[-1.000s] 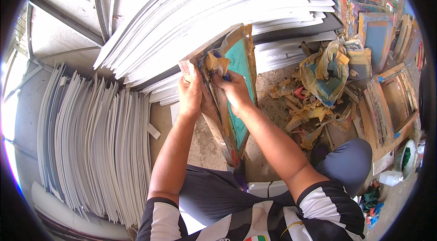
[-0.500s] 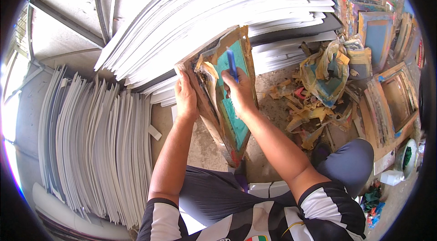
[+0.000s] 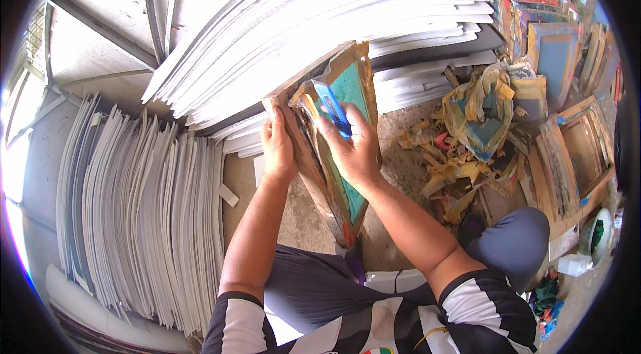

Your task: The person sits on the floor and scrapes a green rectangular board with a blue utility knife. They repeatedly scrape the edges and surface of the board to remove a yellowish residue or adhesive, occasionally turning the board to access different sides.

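Observation:
An old wooden screen frame [image 3: 310, 167] with green mesh [image 3: 349, 90] stands upright and tilted in front of me. Its far edge rises against the white sheets. My left hand [image 3: 277, 145] grips the left wooden side, thumb near its upper corner. In my right hand [image 3: 354, 148] is a blue utility knife [image 3: 334, 110], its tip pointing up and left toward the frame's inner edge. Brown tape [image 3: 306, 101] peels away from the wood just left of the knife. I cannot tell whether the blade touches the tape.
Big stacks of white sheets rise ahead [image 3: 300, 27] and at the left [image 3: 140, 214]. Torn tape and mesh scraps [image 3: 477, 113] lie heaped on the floor at the right. Beyond them lean more wooden frames [image 3: 554, 53]. A white tub [image 3: 599, 230] sits at far right.
My right hand has turned the knife from nearly upright to slanting left, bringing it nearer the peeling tape. My left hand keeps its grip; the frame has shifted slightly.

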Tool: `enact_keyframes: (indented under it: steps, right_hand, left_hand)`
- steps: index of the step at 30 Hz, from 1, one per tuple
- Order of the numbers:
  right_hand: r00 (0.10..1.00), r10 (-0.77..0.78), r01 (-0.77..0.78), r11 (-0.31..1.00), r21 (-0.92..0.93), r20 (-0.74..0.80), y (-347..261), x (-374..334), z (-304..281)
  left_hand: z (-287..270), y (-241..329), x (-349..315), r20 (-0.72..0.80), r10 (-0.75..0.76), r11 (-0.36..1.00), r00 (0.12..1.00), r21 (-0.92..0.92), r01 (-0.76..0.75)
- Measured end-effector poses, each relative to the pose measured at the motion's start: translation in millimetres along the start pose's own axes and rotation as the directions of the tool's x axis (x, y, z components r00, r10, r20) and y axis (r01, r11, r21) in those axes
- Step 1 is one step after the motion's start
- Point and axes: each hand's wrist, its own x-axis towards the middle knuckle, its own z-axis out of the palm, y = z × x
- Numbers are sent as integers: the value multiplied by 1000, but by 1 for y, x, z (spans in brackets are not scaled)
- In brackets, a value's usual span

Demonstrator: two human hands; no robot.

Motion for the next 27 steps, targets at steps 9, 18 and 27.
enact_keyframes:
  steps: [9,18,27]
  right_hand:
    - [990,52,-33,990,-141,129,-9,35,20]
    - [985,96,-98,995,-3,-146,30,27,20]
    - [968,252,-243,950,194,-19,18,16,1]
  left_hand:
    - [5,-7,-11,108,59,998,992,-21,-58]
    - [1,-5,-8,73,54,998,996,27,-57]
    - [-20,-20,7,103,89,994,991,59,-95]
